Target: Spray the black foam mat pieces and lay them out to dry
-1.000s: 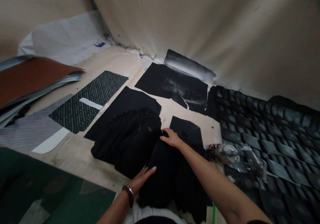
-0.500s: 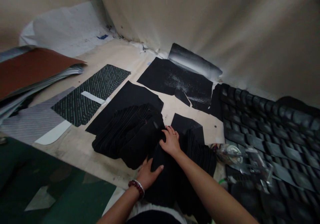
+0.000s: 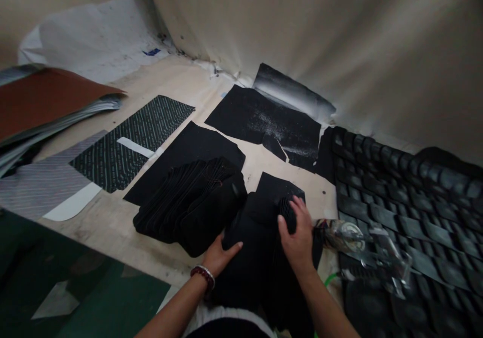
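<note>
Beige tabletop (image 3: 113, 225) carries the work. At its near edge a black panel (image 3: 245, 257) lies between the hands, long axis running away from the body. Left hand (image 3: 217, 257) touches its left side, thumb spread, other fingers mostly hidden, grip untellable. Right hand (image 3: 300, 240), nearer the fanned black stack (image 3: 287, 213), spans its far end with thumb and fingers parted; firmness untellable. Another black stack (image 3: 188, 202) crowds the left, a clear container (image 3: 341, 235) the right. Black sheets (image 3: 264, 116) lie farther off.

Right fingers (image 3: 301, 209) bent, left thumb (image 3: 234, 250) extended
</note>
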Tool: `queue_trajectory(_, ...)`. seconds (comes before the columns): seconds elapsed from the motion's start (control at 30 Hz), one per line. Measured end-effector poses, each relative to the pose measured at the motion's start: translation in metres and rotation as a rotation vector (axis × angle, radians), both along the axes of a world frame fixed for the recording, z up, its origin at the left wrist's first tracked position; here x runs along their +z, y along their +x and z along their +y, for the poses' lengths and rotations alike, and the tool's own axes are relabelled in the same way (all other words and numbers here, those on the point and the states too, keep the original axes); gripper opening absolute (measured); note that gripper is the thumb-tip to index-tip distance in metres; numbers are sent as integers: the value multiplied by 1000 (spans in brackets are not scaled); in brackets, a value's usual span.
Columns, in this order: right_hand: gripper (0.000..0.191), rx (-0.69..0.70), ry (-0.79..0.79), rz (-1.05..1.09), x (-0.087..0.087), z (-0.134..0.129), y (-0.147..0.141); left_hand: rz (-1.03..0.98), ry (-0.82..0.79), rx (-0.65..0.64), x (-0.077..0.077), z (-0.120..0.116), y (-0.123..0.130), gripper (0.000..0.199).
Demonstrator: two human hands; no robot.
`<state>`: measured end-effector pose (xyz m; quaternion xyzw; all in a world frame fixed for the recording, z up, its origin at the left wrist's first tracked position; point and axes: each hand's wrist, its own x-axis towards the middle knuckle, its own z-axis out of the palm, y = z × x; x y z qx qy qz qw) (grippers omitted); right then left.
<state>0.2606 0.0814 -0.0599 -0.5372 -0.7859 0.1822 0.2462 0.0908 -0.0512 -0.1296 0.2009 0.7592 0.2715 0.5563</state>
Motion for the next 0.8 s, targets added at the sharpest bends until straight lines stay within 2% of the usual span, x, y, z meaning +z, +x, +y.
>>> queue_trajectory(0.07,60,-210,-22,28,-1,-4,44,-31,1,-1,4,2,1,73)
queue_trajectory(0.13,73,-383,-143,59,-14,-13,83,-21,3,-18,8,3,5,76)
queue_trajectory(0.17,72,-427,-248,79,-23,-20,98,-16,13,-36,10,3,7,76)
queue_trajectory(0.23,73,-431,-461,119,-40,-36,116,-16,58,-81,12,4,12,74)
queue_trajectory(0.3,79,-427,-580,160,-53,-52,119,-6,120,-130,16,7,17,73)
queue_trajectory(0.37,81,-432,-617,199,-60,-62,114,47,138,-196,23,14,20,77)
queue_trajectory(0.57,74,-466,-558,285,-63,-63,97,213,179,-489,49,41,13,73)
queue_trajectory(0.7,81,-494,-520,320,-66,-66,89,166,204,-540,48,52,-1,73)
queue_trajectory(0.8,81,-492,-499,361,-63,-69,81,193,197,-555,50,58,-1,69)
